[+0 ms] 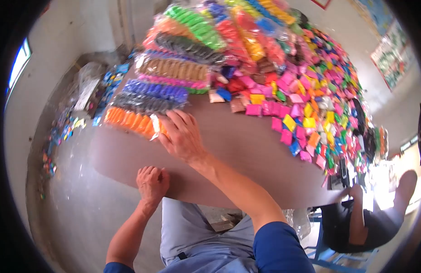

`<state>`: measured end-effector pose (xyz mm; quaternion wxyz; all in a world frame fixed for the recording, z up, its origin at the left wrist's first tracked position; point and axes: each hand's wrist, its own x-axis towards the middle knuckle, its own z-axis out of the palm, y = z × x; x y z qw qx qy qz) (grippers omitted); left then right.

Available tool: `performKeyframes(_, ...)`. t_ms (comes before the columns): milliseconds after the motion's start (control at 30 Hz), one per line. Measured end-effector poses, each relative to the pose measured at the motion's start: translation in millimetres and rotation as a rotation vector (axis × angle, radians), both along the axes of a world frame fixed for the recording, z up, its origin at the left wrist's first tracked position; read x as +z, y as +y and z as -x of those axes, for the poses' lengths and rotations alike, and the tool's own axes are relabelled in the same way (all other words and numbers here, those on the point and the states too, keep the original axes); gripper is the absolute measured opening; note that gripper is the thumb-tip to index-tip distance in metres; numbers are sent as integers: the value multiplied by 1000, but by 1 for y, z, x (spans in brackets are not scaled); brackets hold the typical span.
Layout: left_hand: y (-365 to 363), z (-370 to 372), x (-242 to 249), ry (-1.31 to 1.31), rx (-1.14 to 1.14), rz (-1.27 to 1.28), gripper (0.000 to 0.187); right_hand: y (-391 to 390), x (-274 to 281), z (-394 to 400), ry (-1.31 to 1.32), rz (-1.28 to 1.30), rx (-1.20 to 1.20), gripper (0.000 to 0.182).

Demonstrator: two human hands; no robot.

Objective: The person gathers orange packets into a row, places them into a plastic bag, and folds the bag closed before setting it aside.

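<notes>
My right hand (182,138) is at the right end of a clear bag of orange packets (128,122), its fingers bent over the bag's end and the thumb beside it. The bag lies flat near the table's left side. Just beyond it lie clear bags of dark grey packets (142,103) and blue-violet packets (156,91). My left hand (152,183) rests at the near table edge with its fingers curled in, and nothing shows in it.
More bagged packets in green (194,27) and brown (174,69) are stacked at the back of the brown table (238,159). Loose coloured packets (306,109) are heaped to the right. Another person (356,218) sits at right. Packets (112,84) also litter the floor at left.
</notes>
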<state>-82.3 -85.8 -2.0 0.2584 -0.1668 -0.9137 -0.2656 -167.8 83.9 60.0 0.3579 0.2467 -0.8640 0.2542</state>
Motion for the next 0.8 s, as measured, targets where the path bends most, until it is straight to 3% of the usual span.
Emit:
performKeyframes(167, 3, 2, -2, -15, 4, 91, 27, 135, -38, -86, -343, -144, -310, 33)
performKeyframes(300, 5, 3, 1, -37, -4, 149, 25, 201, -53, -147, -353, -20, -365, 34)
performKeyframes(433, 6, 7, -2, -24, -15, 208, 23, 208, -57, -186, -321, -23, -422, 34)
performKeyframes(800, 33, 4, -5, -112, 119, 267, 27, 205, -63, -187, -279, 53, -439, 29)
